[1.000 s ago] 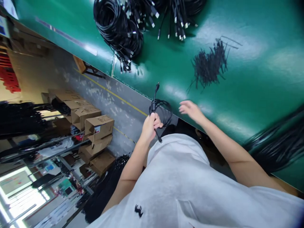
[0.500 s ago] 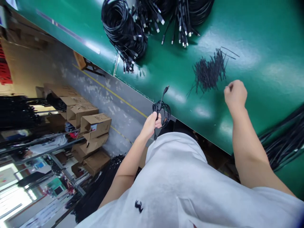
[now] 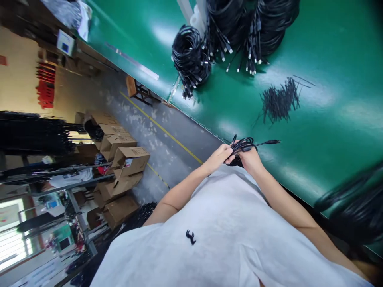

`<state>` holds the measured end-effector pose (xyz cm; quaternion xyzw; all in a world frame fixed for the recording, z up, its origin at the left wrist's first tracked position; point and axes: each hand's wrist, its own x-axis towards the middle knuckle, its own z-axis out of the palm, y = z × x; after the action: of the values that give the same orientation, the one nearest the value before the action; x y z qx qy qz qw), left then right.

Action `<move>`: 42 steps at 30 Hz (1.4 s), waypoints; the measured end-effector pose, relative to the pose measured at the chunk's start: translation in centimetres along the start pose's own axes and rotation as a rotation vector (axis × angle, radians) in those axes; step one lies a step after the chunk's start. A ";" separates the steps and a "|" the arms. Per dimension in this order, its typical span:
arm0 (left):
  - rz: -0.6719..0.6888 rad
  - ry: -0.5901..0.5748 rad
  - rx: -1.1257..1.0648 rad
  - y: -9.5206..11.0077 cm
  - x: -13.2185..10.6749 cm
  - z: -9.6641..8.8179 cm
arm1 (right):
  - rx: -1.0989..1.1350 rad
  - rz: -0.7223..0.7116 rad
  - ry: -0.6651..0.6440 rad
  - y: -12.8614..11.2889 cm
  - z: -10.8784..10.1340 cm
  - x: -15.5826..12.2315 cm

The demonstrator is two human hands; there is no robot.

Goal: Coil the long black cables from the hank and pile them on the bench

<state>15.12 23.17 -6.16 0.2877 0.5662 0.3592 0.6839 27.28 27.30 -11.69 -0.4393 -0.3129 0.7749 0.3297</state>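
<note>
A coiled black cable [image 3: 245, 144] is held between my two hands in front of my waist, close to the table edge. My left hand [image 3: 222, 155] closes round the left end of the coil. On the other side my right hand [image 3: 250, 158] has its fingers closed against the bundle, partly behind it. One connector end sticks out to the right over the green table [image 3: 323, 119]. Whether a thin tie is also in my right fingers is hidden. Farther in on the table lies a pile of short black twist ties [image 3: 279, 101], with a couple lying loose beside it.
Bundles of coiled black cables [image 3: 191, 56] with metal plugs stand at the table's far side. More black cables [image 3: 356, 203] lie at the right edge, blurred. Cardboard boxes [image 3: 131, 159] and a wooden stool [image 3: 139, 89] are on the floor to the left.
My right hand has come from near the tie pile back to the cable. The coil has turned, its connector now pointing right, and both hands are on it. The view has shifted.
</note>
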 end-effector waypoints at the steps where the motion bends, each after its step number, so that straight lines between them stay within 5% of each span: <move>1: 0.023 0.067 0.001 -0.4 -0.1 -0.3 | -0.017 -0.012 -0.006 0.0 0.2 0.1; 6: 0.141 0.212 0.124 -1.3 -1.1 -2.4 | -0.229 -0.018 -0.101 0.9 1.8 0.5; 9: 0.166 0.233 0.277 -1.6 -2.2 -4.0 | -0.585 -0.149 -0.175 1.0 2.7 0.2; 12: 0.164 0.276 0.364 -2.4 -3.2 -5.3 | -1.115 -0.530 -0.254 0.2 3.2 -0.6; 15: 0.149 0.248 0.363 -3.0 -3.6 -6.5 | -1.532 -0.979 -0.466 -0.8 3.3 -0.8; 18: 0.084 0.130 0.266 -3.1 -4.0 -7.7 | -1.620 -1.421 -0.772 -1.7 4.0 -0.1; 21: 0.040 0.048 0.167 -3.2 -4.8 -8.5 | -1.615 -1.687 -0.966 -2.1 5.0 0.5; 24: 0.002 -0.032 0.001 -3.6 -5.4 -8.9 | -1.673 -1.748 -1.051 -2.2 5.5 0.6; 30: -0.028 -0.100 -0.235 -4.5 -4.8 -9.9 | -1.795 -1.571 -1.100 -2.6 6.3 0.4; 35: -0.053 -0.117 -0.312 -4.3 -4.5 -10.0 | -1.982 -1.762 -1.050 -2.7 6.8 0.1; 42: -0.044 0.023 -0.288 -3.8 -2.4 -8.0 | -2.038 -1.717 -0.757 -2.5 6.4 1.3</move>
<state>7.69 18.92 -9.43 0.1700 0.5228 0.4251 0.7191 21.69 28.57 -7.73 0.0793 -0.9741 -0.1661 0.1310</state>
